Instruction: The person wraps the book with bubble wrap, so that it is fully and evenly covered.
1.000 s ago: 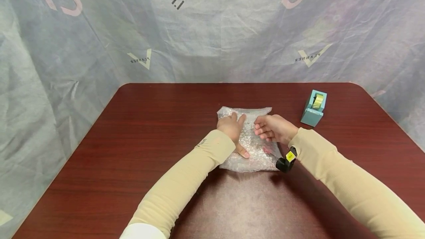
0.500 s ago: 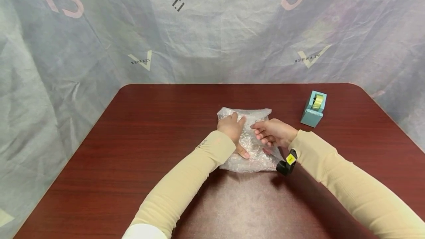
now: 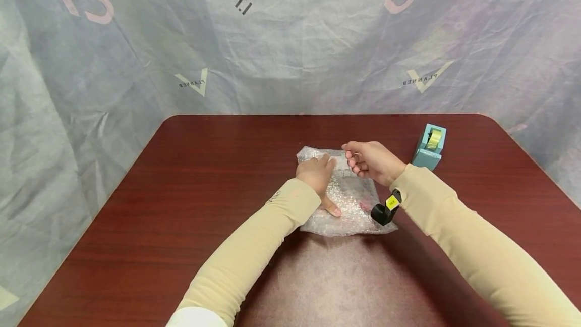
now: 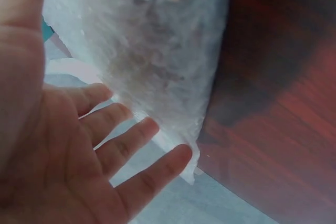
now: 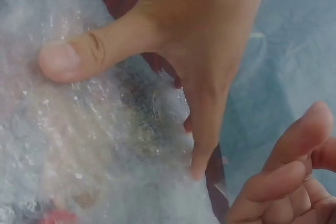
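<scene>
A bubble-wrap package [image 3: 354, 191] lies flat on the dark red-brown table, with a hint of something red showing through the wrap. My left hand [image 3: 314, 173] rests on its left part, thumb and fingers spread. In the left wrist view the left hand's palm [image 4: 58, 145] faces the camera, with straight fingertips along the edge of the wrap. My right hand [image 3: 374, 160] is over the package's far right corner, which it hides. In the right wrist view that right hand [image 5: 286, 192] has loosely bent fingers beside the wrap, with nothing visible in them.
A teal tape dispenser [image 3: 426, 156] with a yellowish roll stands on the table [image 3: 204, 191] at the back right, just beyond the right wrist. A printed grey cloth backdrop [image 3: 272, 54] hangs behind the table. A small black wrist camera [image 3: 383, 212] overlaps the package's right side.
My right hand first moved slightly toward the package's middle, then away from me to its far edge. The right edge of the wrap now shows more. My left hand has stayed put.
</scene>
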`<action>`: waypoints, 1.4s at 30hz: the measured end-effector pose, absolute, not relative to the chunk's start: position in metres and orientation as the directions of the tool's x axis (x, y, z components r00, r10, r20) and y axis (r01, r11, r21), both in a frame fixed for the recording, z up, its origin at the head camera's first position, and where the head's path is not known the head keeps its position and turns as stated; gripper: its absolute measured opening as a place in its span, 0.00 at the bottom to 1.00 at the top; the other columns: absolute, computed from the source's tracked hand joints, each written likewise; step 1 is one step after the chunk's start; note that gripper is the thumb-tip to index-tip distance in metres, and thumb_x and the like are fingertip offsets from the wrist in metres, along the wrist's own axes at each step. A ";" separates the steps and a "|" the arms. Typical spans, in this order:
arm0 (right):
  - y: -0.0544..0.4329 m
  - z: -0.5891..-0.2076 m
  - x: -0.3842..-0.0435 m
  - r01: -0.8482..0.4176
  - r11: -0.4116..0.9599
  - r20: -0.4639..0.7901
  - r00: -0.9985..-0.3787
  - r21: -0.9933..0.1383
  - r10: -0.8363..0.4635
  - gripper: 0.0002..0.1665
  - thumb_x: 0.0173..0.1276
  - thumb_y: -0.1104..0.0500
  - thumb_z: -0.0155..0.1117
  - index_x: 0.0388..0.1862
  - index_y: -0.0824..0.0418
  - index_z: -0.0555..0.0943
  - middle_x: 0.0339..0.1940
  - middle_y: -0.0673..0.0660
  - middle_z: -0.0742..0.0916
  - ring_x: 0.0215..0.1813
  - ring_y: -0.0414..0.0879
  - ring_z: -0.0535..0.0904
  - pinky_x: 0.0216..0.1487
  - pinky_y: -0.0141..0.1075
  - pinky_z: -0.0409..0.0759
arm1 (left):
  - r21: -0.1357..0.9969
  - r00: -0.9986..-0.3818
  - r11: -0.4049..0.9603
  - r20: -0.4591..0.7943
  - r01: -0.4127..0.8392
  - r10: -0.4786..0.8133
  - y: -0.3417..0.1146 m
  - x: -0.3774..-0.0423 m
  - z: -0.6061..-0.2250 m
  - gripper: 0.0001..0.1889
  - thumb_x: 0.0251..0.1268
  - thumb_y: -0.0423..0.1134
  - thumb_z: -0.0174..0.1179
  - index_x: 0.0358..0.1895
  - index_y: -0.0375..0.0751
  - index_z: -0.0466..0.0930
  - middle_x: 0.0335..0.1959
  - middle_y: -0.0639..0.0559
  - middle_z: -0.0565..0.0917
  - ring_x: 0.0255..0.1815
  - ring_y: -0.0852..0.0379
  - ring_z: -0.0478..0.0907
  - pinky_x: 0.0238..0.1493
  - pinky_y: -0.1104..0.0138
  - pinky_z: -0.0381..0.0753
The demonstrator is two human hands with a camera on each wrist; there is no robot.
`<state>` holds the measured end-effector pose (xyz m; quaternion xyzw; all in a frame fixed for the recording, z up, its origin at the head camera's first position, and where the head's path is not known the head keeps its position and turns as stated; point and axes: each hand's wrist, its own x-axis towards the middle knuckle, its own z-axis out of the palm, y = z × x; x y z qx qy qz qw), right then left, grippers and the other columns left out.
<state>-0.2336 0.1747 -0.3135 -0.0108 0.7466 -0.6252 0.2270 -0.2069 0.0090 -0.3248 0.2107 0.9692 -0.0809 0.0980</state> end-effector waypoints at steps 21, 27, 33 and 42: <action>0.167 -0.334 -0.232 0.370 0.289 -0.445 -0.856 -0.883 -0.264 0.17 0.81 0.55 0.47 0.33 0.59 0.77 0.19 0.44 0.82 0.19 0.34 0.72 0.24 0.28 0.65 | -0.142 -0.890 0.895 -0.254 0.422 0.379 0.011 -0.204 -0.325 0.70 0.39 0.75 0.72 0.83 0.42 0.47 0.83 0.46 0.51 0.79 0.46 0.59 0.73 0.60 0.66; 0.165 -0.340 -0.225 0.461 0.294 -0.536 -0.799 -0.838 -0.274 0.14 0.78 0.59 0.47 0.33 0.60 0.77 0.20 0.46 0.84 0.18 0.33 0.74 0.21 0.24 0.64 | -0.073 -0.890 0.906 -0.233 0.418 0.392 0.009 -0.205 -0.326 0.71 0.36 0.73 0.75 0.82 0.42 0.48 0.83 0.44 0.52 0.79 0.45 0.59 0.73 0.60 0.65; 0.165 -0.344 -0.222 0.455 0.312 -0.538 -0.798 -0.834 -0.273 0.14 0.77 0.60 0.47 0.33 0.61 0.77 0.20 0.47 0.84 0.19 0.33 0.74 0.22 0.24 0.65 | -0.049 -0.891 0.906 -0.207 0.421 0.404 0.007 -0.203 -0.327 0.71 0.34 0.72 0.77 0.81 0.41 0.50 0.82 0.43 0.55 0.78 0.44 0.61 0.72 0.59 0.67; 0.169 -0.325 -0.229 0.318 0.233 -0.373 -0.893 -0.919 -0.251 0.17 0.78 0.58 0.48 0.27 0.58 0.76 0.18 0.46 0.79 0.19 0.35 0.72 0.24 0.27 0.68 | -0.096 -0.890 0.898 -0.214 0.429 0.402 0.008 -0.204 -0.326 0.69 0.36 0.72 0.75 0.82 0.41 0.51 0.82 0.44 0.54 0.77 0.44 0.62 0.72 0.59 0.67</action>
